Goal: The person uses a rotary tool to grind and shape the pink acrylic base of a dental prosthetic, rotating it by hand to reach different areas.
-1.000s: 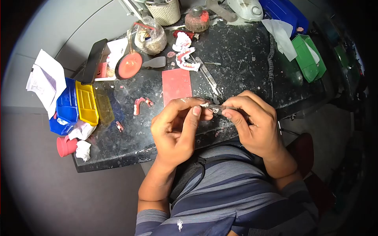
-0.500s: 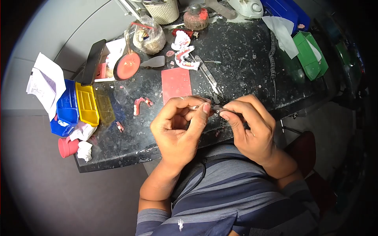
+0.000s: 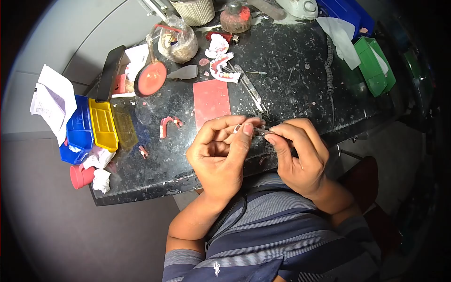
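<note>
Close to the bench's front edge, my left hand [image 3: 217,157] pinches a small whitish piece [image 3: 237,128] between thumb and forefinger; its exact kind is mostly hidden. My right hand [image 3: 303,152] grips a slim metal hand tool [image 3: 263,131], its tip against or right beside that piece. Beyond my fingers lies a pink wax sheet [image 3: 211,102]. Plaster dental models with teeth [image 3: 223,70] and a metal scalpel handle [image 3: 250,88] are farther back. A pink denture arch [image 3: 169,126] and a smaller pink piece with teeth [image 3: 143,151] rest to the left.
On the left are a wax-filled pan [image 3: 152,79], blue bin [image 3: 79,122], yellow bin [image 3: 103,124] and pink cup [image 3: 81,176]. A plastic-bagged container [image 3: 178,47] and wicker basket [image 3: 194,13] stand behind. At the right are a green box [image 3: 373,68] and a coiled cord [image 3: 329,66].
Both hands have shifted slightly, the left one a little to the right. The small piece has turned in my left fingers, and the tool's tip remains close to it.
</note>
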Motion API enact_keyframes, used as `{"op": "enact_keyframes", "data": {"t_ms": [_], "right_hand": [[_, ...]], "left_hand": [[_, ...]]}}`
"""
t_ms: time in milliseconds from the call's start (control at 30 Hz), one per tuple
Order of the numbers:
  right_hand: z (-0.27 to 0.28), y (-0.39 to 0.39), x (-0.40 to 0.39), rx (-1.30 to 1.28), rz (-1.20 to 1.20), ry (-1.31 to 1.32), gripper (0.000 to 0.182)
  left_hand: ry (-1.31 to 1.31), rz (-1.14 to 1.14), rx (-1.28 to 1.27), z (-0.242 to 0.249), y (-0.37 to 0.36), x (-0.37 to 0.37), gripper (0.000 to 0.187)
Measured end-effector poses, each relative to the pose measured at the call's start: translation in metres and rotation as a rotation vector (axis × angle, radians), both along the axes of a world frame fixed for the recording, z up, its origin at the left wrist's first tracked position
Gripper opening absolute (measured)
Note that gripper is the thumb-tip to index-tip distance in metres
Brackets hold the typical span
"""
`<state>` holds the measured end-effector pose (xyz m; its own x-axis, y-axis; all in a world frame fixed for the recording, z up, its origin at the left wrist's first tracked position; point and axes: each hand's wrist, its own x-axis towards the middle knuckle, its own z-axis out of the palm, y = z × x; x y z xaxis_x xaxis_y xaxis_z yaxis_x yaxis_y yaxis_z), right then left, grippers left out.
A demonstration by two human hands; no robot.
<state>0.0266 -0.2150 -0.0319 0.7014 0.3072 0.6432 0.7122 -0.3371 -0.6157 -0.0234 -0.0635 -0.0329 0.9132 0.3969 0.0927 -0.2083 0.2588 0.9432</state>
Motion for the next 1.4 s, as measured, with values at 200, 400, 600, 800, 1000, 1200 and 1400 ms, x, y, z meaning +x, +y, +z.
{"op": "enact_keyframes", "data": {"t_ms": [200, 400, 600, 800, 1000, 1200, 1400], "right_hand": [[-0.001, 0.002, 0.001, -0.027, -0.028, -0.046, 0.008], [-0.002, 0.002, 0.000, -0.041, -0.076, -0.095, 0.009], [0.004, 0.001, -0.010, -0.046, -0.100, 0.041, 0.011], [0.003, -0.001, -0.009, -0.017, -0.115, 0.066, 0.010], [0.008, -0.008, 0.005, -0.022, -0.032, 0.070, 0.011], [0.009, -0.007, 0.008, 0.115, 0.020, 0.244, 0.010], [0.001, -0.028, 0.046, -0.088, -0.156, 0.310, 0.009]], "left_hand": [[-0.038, 0.025, -0.076, -0.001, -0.009, 0.004, 0.025], [-0.083, 0.037, -0.167, -0.005, -0.018, 0.007, 0.024], [-0.100, 0.048, -0.189, -0.013, -0.023, 0.007, 0.024], [-0.172, 0.044, -0.135, -0.021, -0.026, 0.010, 0.023], [-0.255, 0.018, -0.132, -0.025, -0.026, 0.012, 0.020], [-0.250, -0.005, -0.190, -0.027, -0.026, 0.016, 0.021], [-0.125, 0.015, -0.221, -0.019, -0.022, 0.016, 0.019]]}}
